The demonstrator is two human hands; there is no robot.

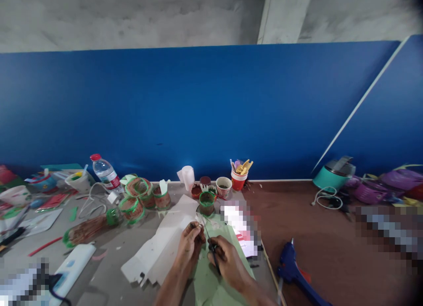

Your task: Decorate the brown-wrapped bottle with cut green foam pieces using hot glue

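My right hand (228, 259) is closed around black-handled scissors (209, 240), whose blades point up and away toward the wall. My left hand (190, 242) pinches a small piece of something I cannot make out, right beside the blades. Both hands hover over a green sheet (211, 284) at the table's near edge. A white cut cardboard piece (165, 248) lies just left of my left hand. A small brown cup with a green rim (206, 203) stands just beyond the hands.
Several brown cups with green rims (135, 195) and a water bottle (105, 173) stand at the left. A red cup with combs (238, 178) sits by the blue wall. A blue glue gun (292, 270) lies at the right. A teal pot (332, 176) stands far right.
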